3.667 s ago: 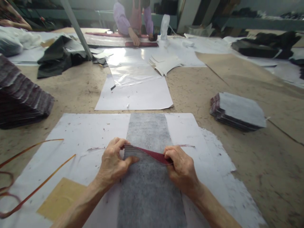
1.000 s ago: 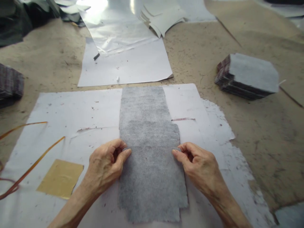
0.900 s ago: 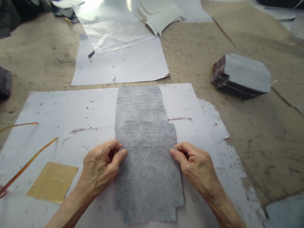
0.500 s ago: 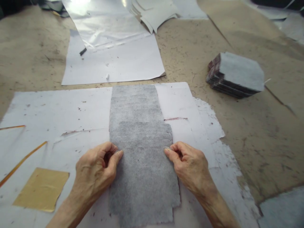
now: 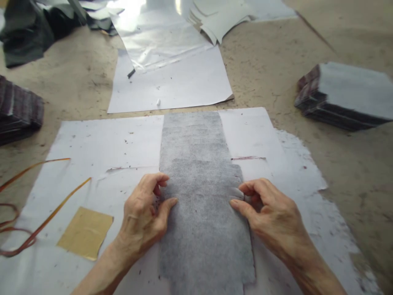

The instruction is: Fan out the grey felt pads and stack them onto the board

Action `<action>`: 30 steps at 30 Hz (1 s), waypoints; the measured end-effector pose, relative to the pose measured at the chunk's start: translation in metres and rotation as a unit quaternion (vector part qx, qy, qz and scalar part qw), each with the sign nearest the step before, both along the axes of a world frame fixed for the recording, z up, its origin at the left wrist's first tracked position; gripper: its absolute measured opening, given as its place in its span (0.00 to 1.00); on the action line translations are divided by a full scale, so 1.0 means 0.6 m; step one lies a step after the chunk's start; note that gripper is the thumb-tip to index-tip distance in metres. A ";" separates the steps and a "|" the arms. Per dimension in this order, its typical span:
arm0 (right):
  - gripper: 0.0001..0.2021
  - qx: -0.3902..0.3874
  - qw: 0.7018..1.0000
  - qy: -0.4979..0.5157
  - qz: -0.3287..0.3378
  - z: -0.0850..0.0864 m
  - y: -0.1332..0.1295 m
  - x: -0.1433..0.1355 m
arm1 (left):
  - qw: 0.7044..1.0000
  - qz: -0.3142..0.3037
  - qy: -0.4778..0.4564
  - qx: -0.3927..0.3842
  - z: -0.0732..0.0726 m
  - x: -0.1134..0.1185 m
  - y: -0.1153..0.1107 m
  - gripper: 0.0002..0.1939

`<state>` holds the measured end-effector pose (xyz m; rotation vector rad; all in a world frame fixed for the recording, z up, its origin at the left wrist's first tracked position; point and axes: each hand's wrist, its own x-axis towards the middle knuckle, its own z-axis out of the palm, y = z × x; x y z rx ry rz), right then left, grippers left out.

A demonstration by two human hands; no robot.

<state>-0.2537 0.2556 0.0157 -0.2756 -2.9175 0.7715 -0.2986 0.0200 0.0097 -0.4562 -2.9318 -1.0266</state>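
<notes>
Grey, fibrous-looking pieces (image 5: 202,229) lie overlapped in a long strip down the middle of a white paper sheet (image 5: 92,143). At the strip's left edge is my left hand (image 5: 150,209), thumb resting on the grey surface and index finger a little above it, apart. My right hand (image 5: 267,205) is at the right edge, thumb and index finger parted beside the edges of the overlapped pieces. Neither hand grips anything that shows. A tan square (image 5: 86,233) and orange-brown cords (image 5: 58,209) lie left of my left hand.
A stack of grey-topped, dark-edged pieces (image 5: 353,92) stands at the right. Another stack (image 5: 20,108) is at the left edge. More white paper (image 5: 172,86), cream sheets (image 5: 221,20) and dark material (image 5: 24,32) lie farther back on the brown table surface (image 5: 260,69).
Both hands have opened, their thumbs and index fingers parting at the strip's edges. The view has shifted left, bringing the left stack and more cord into sight.
</notes>
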 end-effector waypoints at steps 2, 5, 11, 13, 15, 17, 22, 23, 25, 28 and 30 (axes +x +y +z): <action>0.08 0.001 1.000 -0.009 -0.006 -0.003 0.000 0.000 | 0.999 0.013 -0.032 0.006 0.002 -0.002 0.001 0.15; 0.11 0.005 1.000 -0.007 -0.013 -0.008 -0.001 0.004 | 0.995 0.029 -0.093 0.006 0.007 -0.007 0.003 0.11; 0.12 0.002 0.999 -0.015 -0.041 -0.009 -0.002 0.004 | 0.983 0.042 -0.176 -0.024 0.015 -0.014 0.001 0.09; 0.12 -0.009 0.999 -0.029 -0.038 -0.003 -0.001 0.003 | 0.983 0.037 -0.178 -0.038 0.016 -0.012 -0.003 0.10; 0.11 -0.028 0.998 -0.050 -0.035 0.006 -0.001 0.006 | 0.982 0.039 -0.178 -0.050 0.014 -0.010 -0.008 0.12; 0.12 -0.046 0.995 -0.076 -0.042 0.013 -0.003 0.011 | 0.979 0.048 -0.187 -0.065 0.011 -0.010 -0.011 0.14; 0.15 -0.064 0.991 -0.088 -0.084 0.016 -0.013 0.018 | 0.972 0.070 -0.208 -0.087 0.008 -0.016 -0.008 0.18; 0.15 -0.070 0.990 -0.082 -0.087 0.016 -0.014 0.017 | 0.971 0.071 -0.211 -0.089 0.008 -0.017 -0.008 0.18; 0.14 -0.088 0.990 -0.079 -0.082 0.015 -0.014 0.013 | 0.969 0.075 -0.217 -0.094 0.010 -0.019 -0.007 0.19; 0.13 -0.112 0.987 -0.088 -0.080 0.015 -0.011 0.008 | 0.965 0.086 -0.224 -0.103 0.009 -0.020 -0.007 0.19; 0.13 -0.118 0.985 -0.097 -0.083 0.016 -0.010 0.007 | 0.965 0.091 -0.220 -0.106 0.009 -0.021 -0.007 0.19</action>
